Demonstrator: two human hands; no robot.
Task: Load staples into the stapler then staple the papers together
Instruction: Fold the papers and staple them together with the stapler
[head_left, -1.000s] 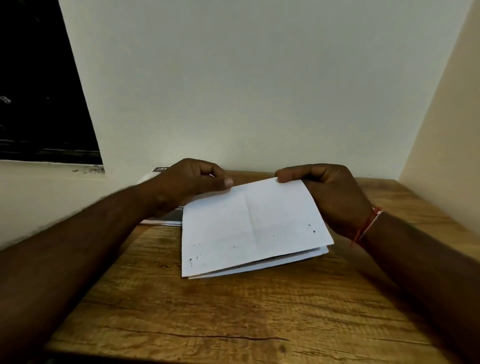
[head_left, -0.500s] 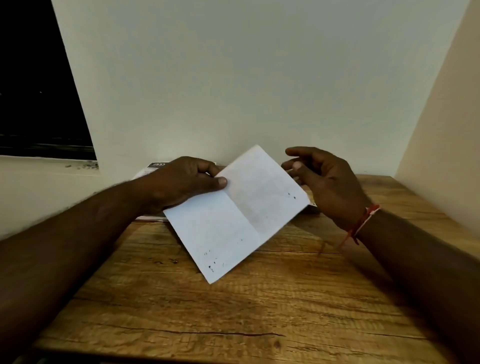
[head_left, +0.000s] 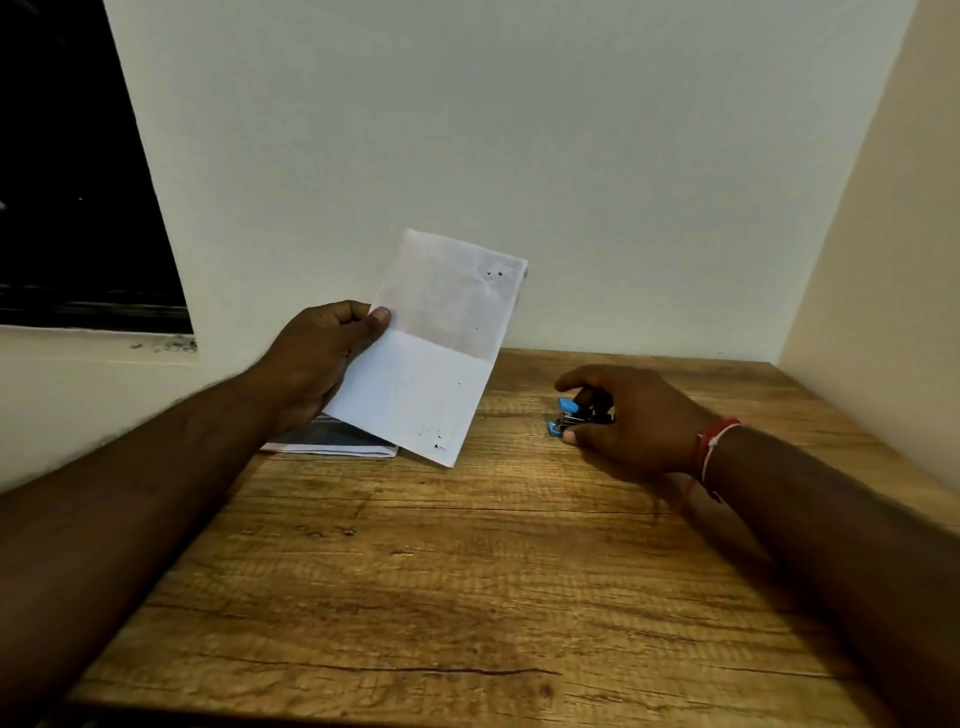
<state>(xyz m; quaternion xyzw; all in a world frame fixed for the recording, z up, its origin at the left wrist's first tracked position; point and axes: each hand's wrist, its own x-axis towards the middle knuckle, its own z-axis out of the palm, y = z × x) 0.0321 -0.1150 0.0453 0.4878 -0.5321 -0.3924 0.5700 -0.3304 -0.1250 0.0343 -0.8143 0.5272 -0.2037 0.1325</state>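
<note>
Head view: left hand (head_left: 317, 364) pinching the folded papers (head_left: 441, 348) at their left edge, thumb on top, sheets raised and tilted above the wooden table (head_left: 415, 597); right hand (head_left: 631, 423) lowered over the small blue stapler (head_left: 569, 415), fingers curled round it, thumb at its near side; firmly gripped or only touched, cannot tell; stapler on the table, right of the papers, long axis running left-right, nose toward the papers; right hand plainly nearer; printed booklet (head_left: 332, 441) lying flat beneath the left hand.

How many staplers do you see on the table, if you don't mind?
1. The blue stapler sits on the wooden table, under the right hand; others may be hidden.
</note>
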